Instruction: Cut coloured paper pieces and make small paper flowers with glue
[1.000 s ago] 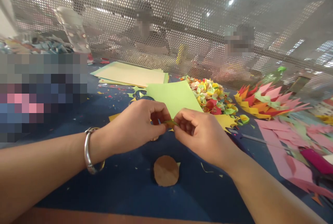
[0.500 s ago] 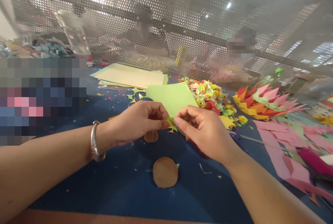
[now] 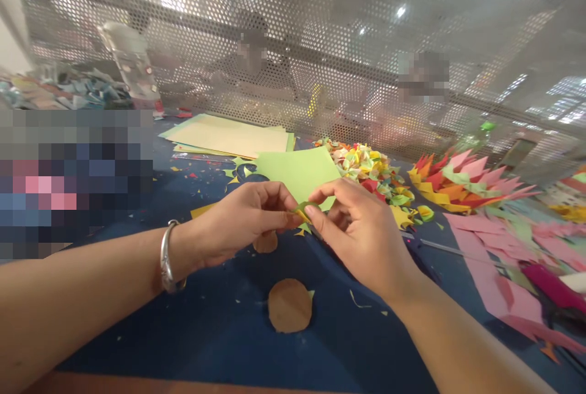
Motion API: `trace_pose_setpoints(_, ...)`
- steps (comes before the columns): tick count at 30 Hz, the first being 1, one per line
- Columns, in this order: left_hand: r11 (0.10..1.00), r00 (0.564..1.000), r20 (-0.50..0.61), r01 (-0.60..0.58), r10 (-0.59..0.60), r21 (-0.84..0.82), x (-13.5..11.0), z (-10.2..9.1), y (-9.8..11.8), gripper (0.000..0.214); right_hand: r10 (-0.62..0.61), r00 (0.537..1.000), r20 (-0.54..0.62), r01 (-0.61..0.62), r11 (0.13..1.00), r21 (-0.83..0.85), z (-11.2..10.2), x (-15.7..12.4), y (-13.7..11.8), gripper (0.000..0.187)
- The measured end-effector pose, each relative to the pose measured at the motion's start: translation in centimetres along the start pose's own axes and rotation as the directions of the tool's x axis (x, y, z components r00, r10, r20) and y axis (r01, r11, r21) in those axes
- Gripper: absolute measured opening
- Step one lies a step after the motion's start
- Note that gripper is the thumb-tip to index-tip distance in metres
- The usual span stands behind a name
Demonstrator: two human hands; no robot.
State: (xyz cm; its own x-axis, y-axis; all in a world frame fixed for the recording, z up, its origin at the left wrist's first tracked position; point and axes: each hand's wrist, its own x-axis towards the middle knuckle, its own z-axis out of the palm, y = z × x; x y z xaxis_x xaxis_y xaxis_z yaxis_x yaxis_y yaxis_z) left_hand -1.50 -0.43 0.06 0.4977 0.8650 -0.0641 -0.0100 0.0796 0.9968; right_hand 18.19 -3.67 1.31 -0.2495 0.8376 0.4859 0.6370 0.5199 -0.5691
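Between my two hands is a small folded piece of green and yellow paper (image 3: 304,211). My left hand (image 3: 249,214) pinches its left end between thumb and fingertips, and a silver bangle circles that wrist. On the other end, my right hand (image 3: 359,223) closes with thumb and forefinger. Just beyond the fingers lies a light green sheet (image 3: 293,168). A brown cardboard disc (image 3: 290,305) rests on the blue table nearer to me, and a second brown disc (image 3: 265,242) is partly covered by my left hand.
Behind the hands are a stack of pale paper (image 3: 229,133) and a heap of colourful folded pieces (image 3: 366,168). Spiky paper flowers (image 3: 462,183) and pink strips (image 3: 476,254) lie at right. A clear bottle (image 3: 135,64) stands at back left, before a perforated metal screen (image 3: 320,40).
My right hand's fingers have shifted slightly on the folded paper, showing more of its green and yellow surface. Both hands still grip it.
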Motion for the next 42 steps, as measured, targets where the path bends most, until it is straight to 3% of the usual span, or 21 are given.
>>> trace_pose_setpoints(9,0.997,0.999,-0.049,0.012,-0.016,-0.077,0.1,0.0,-0.7,0.025,0.041,0.999,0.036,-0.041,0.999,0.014,0.1,0.1,-0.2,0.016)
trace_pose_setpoints(20,0.992,0.997,-0.05,-0.058,0.053,-0.11,-0.1,0.6,-0.2,0.031,0.049,0.997,0.065,-0.049,0.999,0.001,0.2,0.4,-0.2,0.017)
trace_pose_setpoints(29,0.994,0.994,-0.027,-0.108,0.107,-0.032,0.1,0.4,-0.1,0.024,0.066,0.994,0.081,-0.068,0.998,0.013,-0.4,0.6,-0.4,0.021)
trace_pose_setpoints(33,0.99,0.986,-0.085,-0.142,0.141,-0.007,0.4,-0.1,-0.5,0.022,0.14,0.987,0.073,-0.139,0.99,-0.025,-1.9,0.8,-0.3,0.026)
trace_pose_setpoints(36,0.988,0.983,-0.099,-0.151,0.153,0.029,0.5,-0.4,-0.6,0.02,0.173,0.985,0.021,-0.169,0.976,-0.138,-4.2,0.0,0.0,0.024)
trace_pose_setpoints(39,0.99,0.987,-0.085,-0.136,0.139,0.039,0.6,-0.4,-0.7,0.02,0.273,0.962,0.003,-0.262,0.927,-0.268,-7.2,-2.3,1.2,0.027)
trace_pose_setpoints(42,0.988,0.984,-0.102,-0.14,0.145,0.059,0.8,-0.4,-0.7,0.02,0.417,0.909,-0.01,-0.385,0.828,-0.407,-9.9,-5.8,3.1,0.034)
